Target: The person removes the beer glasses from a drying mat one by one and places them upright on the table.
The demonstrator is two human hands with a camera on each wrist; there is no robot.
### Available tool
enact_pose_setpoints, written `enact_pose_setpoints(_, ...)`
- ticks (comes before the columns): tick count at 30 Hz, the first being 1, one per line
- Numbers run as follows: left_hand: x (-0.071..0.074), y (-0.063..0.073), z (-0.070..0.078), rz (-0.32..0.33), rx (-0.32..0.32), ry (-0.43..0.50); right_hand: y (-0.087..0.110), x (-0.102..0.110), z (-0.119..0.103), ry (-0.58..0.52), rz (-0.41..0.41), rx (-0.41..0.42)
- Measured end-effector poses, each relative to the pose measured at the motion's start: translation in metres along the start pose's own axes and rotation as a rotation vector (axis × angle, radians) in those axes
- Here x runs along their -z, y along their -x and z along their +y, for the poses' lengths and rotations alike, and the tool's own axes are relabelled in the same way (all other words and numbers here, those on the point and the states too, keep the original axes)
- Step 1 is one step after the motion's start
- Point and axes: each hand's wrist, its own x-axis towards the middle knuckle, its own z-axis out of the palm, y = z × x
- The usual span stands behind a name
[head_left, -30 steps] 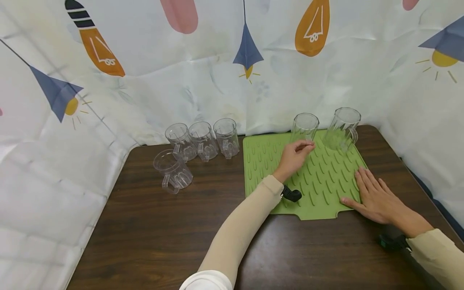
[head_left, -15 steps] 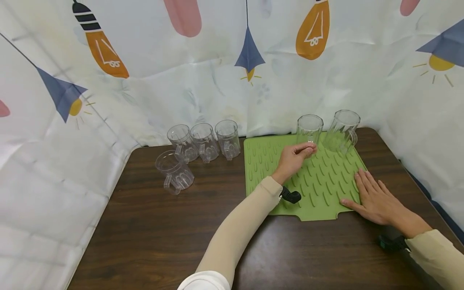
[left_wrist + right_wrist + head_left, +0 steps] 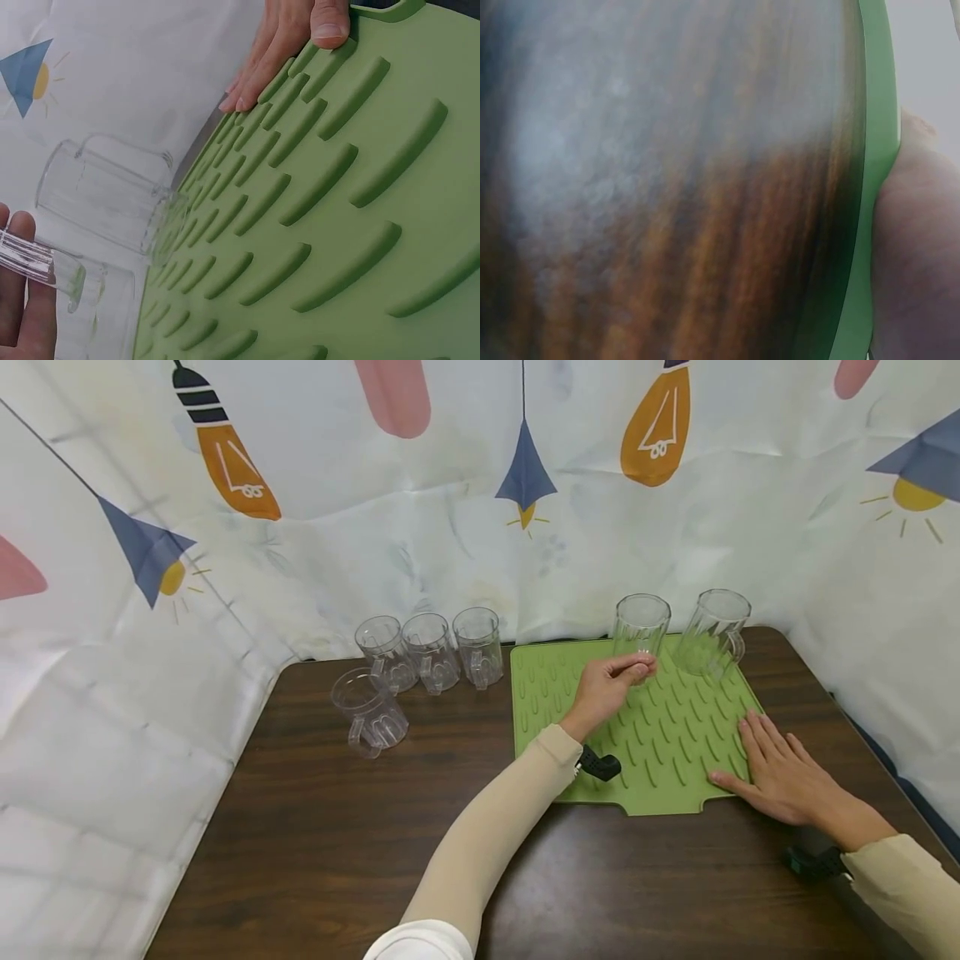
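Observation:
At the back of the green ridged mat (image 3: 540, 693), a clear mug (image 3: 643, 618) stands with its handle toward me. My left hand (image 3: 603, 689) pinches that handle; in the left wrist view its fingers (image 3: 37, 315) lie behind the clear handle (image 3: 30, 259). Just to the right, a second clear mug (image 3: 712, 631) stands on the mat, its handle facing right. My right hand (image 3: 783, 768) lies flat with spread fingers over the mat's right edge, thumb on its front corner. The right wrist view catches part of this hand (image 3: 919, 240) beside the green edge.
Left of the mat, three clear mugs stand in a row at the back of the dark wooden table (image 3: 300, 860), the middle one (image 3: 431, 652) between its neighbours. Another clear mug (image 3: 371, 710) is in front of them. A printed curtain (image 3: 450, 552) hangs behind the table.
The mug in my left hand has shifted slightly right, nearer the second mug, then stayed about there. My right hand keeps its place on the mat. The head view has turned a little left.

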Motion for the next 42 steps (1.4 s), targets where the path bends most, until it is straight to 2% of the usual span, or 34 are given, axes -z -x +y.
enact_pose_setpoints(12, 0.006, 0.008, 0.012, 0.000, -0.021, -0.011, 0.000, 0.001, 0.000, -0.004, -0.010, 0.001)
enact_pose_setpoints(27, 0.017, 0.022, 0.019, 0.012, -0.040, -0.040, 0.000, 0.003, -0.002, 0.001, -0.029, -0.001)
enact_pose_setpoints(39, 0.026, 0.038, 0.024, 0.011, -0.048, -0.099, 0.000, 0.004, 0.000, 0.009, -0.030, -0.003)
enact_pose_setpoints(42, 0.030, 0.041, 0.026, 0.026, -0.055, -0.142, -0.001, 0.004, -0.001, 0.004, -0.027, -0.001)
